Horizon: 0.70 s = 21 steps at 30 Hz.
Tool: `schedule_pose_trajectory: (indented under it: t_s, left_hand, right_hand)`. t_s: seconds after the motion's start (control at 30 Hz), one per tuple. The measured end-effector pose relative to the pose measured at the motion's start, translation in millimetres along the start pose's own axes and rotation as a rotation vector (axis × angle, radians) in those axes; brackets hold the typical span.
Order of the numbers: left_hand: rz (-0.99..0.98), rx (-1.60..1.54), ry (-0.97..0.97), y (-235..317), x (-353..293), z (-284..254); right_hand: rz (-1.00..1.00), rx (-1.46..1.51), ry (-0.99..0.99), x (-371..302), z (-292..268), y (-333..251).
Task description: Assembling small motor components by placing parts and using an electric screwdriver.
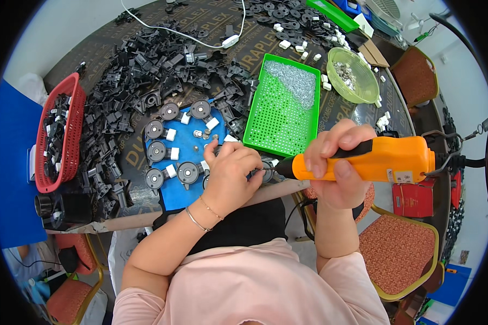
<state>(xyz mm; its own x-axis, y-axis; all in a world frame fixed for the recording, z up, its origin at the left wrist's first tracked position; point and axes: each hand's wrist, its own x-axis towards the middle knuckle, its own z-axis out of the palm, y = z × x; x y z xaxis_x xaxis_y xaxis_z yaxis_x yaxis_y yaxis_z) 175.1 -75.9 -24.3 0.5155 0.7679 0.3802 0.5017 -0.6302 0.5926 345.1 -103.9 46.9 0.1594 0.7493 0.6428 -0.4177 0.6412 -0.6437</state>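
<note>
My right hand (339, 162) is wrapped round an orange electric screwdriver (401, 154), held sideways with its black nose to the left. The bit reaches a small dark round part (268, 172) with a grey disc, pinched in the fingers of my left hand (230, 176) by the table's near edge. My fingers partly cover this part. Beside my left hand lies a blue mat (185, 145). Several black housings with round discs (187, 173) and white blocks (172, 154) form a curve on it. A few small metal pieces (198, 134) sit in the middle.
A green perforated tray (276, 127) holds silver screws (298, 81). Right of it stands a yellow-green bowl (363, 95) with small metal parts. Black plastic pieces (146, 59) pile across the left and far table. A red basket (73, 135) stands at left. Chairs (398, 252) flank the table.
</note>
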Motion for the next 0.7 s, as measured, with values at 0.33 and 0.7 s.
schedule_pose_trajectory:
  t_s: [0.33,0.7]
  left_hand:
    - [-0.007,0.087,-0.12,4.9,0.1,-9.4]
    - [-0.002,0.164,-0.228,-0.8,2.6,-9.8]
  right_hand:
    - [0.108,-0.24,-0.024,-3.0,0.3,-2.1]
    - [0.166,-0.375,-0.097,-3.7,0.8,13.3]
